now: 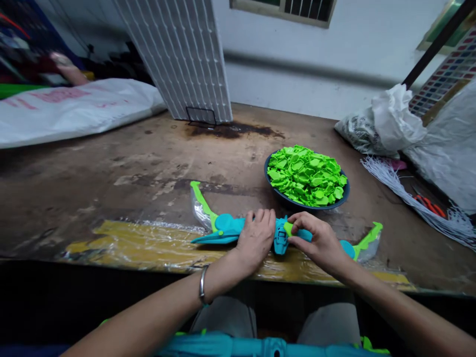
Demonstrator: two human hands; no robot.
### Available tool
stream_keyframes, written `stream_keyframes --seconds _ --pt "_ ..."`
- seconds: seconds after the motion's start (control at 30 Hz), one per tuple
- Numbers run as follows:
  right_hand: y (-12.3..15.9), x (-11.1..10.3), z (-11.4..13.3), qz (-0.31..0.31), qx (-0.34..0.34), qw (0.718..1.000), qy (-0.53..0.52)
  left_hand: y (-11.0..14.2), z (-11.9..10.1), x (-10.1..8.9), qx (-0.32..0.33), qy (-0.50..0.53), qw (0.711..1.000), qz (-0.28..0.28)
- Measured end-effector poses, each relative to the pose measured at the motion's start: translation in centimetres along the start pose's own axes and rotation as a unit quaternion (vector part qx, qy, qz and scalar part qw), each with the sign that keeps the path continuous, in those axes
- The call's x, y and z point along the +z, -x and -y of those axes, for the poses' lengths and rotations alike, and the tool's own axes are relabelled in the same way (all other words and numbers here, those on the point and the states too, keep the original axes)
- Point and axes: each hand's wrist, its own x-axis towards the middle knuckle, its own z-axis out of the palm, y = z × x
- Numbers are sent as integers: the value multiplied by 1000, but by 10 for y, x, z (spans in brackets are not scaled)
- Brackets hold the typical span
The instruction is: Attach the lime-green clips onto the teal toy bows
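Observation:
A teal toy bow [230, 225] with bright green ends lies across the table's front edge. My left hand [258, 235] is wrapped over its body just left of the centre, fingers together on top. With thumb and fingertips my right hand [314, 238] pinches a small green plastic piece [288, 228] against the bow's middle section. The fingers hide part of that piece. Just beyond the bow stands a dark bowl [282, 201] heaped with loose green plastic pieces [307, 173].
Yellow tape [148, 250] covers the table's front edge. Several white ties [405, 196] and red-handled pliers [431, 206] lie at right, near white sacks [397, 119]. A white ribbed panel [186, 59] leans at the back. More teal parts [223, 344] are below, by my lap.

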Motion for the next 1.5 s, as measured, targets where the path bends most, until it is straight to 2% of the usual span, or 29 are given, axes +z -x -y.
stream_keyframes --seconds 0.1,0.2,0.3,0.5,0.73,1.0,1.23,1.5 --pt "13 21 -13 -43 -21 998 45 -5 4 -12 23 40 995 90" --pt "25 31 -21 -64 -28 994 85 -9 9 -24 42 68 981 176" --pt "29 33 -22 -67 -47 990 114 -11 7 -30 32 65 976 207" --pt "28 31 -24 -81 -71 984 139 -10 -3 -31 27 71 978 195" --pt "26 39 -26 -127 -77 978 147 -9 -1 -31 23 93 975 199" --pt "27 37 -24 -104 -119 971 179 -7 -3 -22 26 97 983 155" --pt "26 33 -22 -70 -170 953 242 -3 -1 -19 26 115 988 105" --pt "27 37 -23 -100 -136 969 181 -4 5 -25 44 145 983 104"
